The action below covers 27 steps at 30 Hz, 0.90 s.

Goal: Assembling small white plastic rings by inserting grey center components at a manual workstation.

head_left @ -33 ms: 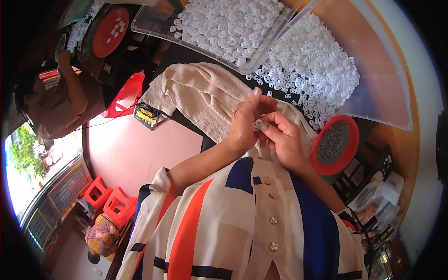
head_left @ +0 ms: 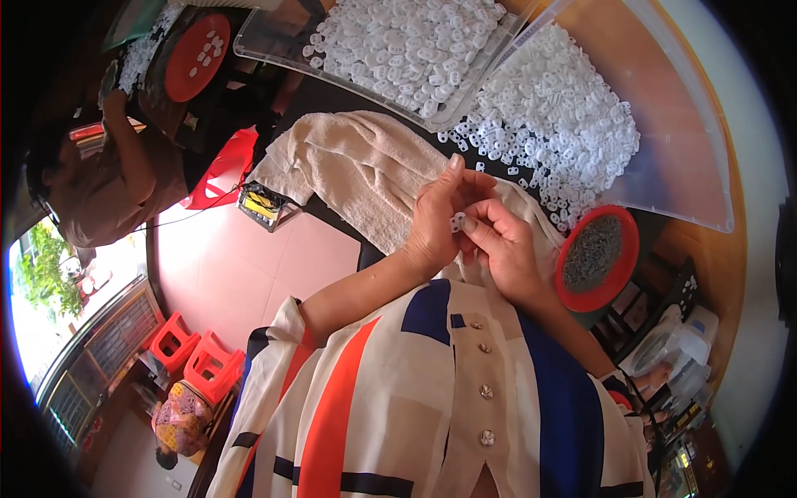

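Observation:
Above my lap my two hands meet, close to the edge of a beige towel [head_left: 357, 158]. A small white plastic piece with dark holes [head_left: 457, 222] shows between them. The thumb and forefinger of my right hand [head_left: 505, 247] are closed on this piece. My left hand [head_left: 433, 217] is curled beside it, thumb pointing up and fingers bent behind; what its palm holds is hidden. Beyond the hands a large heap of similar white pieces [head_left: 552, 108] lies spread out. To the right of my right hand is a red round tray [head_left: 571, 290] filled with small grey parts.
A clear plastic bin [head_left: 432, 123] full of larger white pieces stands at the far side. At the left another person [head_left: 116, 178] sits by a red plate [head_left: 178, 79] with a few white pieces. Red stools [head_left: 212, 365] stand on the pink tiled floor [head_left: 274, 257].

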Motion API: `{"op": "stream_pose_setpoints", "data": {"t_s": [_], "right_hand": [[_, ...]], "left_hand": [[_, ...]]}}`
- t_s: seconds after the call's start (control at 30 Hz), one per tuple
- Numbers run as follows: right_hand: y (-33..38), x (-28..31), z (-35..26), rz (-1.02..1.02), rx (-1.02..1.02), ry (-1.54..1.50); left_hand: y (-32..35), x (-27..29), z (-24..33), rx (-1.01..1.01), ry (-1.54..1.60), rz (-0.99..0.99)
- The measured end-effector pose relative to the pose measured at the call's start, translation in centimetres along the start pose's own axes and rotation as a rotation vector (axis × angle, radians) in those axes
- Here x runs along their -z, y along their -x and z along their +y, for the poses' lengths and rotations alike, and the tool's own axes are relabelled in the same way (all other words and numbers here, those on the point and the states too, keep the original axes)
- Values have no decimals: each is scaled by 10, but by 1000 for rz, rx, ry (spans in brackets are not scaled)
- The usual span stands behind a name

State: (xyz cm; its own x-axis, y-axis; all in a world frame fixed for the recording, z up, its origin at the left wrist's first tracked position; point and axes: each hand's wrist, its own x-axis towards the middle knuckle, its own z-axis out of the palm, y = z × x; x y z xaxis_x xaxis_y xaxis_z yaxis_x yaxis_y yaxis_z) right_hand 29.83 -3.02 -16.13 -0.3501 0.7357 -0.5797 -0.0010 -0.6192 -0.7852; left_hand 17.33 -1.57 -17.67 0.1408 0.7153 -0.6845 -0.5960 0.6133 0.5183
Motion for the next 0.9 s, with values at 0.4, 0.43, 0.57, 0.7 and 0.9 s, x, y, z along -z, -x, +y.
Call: {"op": "stream_pose_setpoints", "data": {"t_s": [0.4,0.43,0.57,0.7,0.9], "right_hand": [[-2,-6,9,4,133,141],[-2,-5,10,6,171,169],[-1,-4,12,-8,193,223],[-3,-3,8,-31,197,228],[-6,-2,0,-112,146,187]], "left_hand": [[-13,9,-17,-59,115,-84],[-14,10,-18,-75,102,-80],[-16,11,-22,-90,86,-53],[-13,10,-19,-161,5,-29],[-6,9,-11,-300,-198,-35]]}}
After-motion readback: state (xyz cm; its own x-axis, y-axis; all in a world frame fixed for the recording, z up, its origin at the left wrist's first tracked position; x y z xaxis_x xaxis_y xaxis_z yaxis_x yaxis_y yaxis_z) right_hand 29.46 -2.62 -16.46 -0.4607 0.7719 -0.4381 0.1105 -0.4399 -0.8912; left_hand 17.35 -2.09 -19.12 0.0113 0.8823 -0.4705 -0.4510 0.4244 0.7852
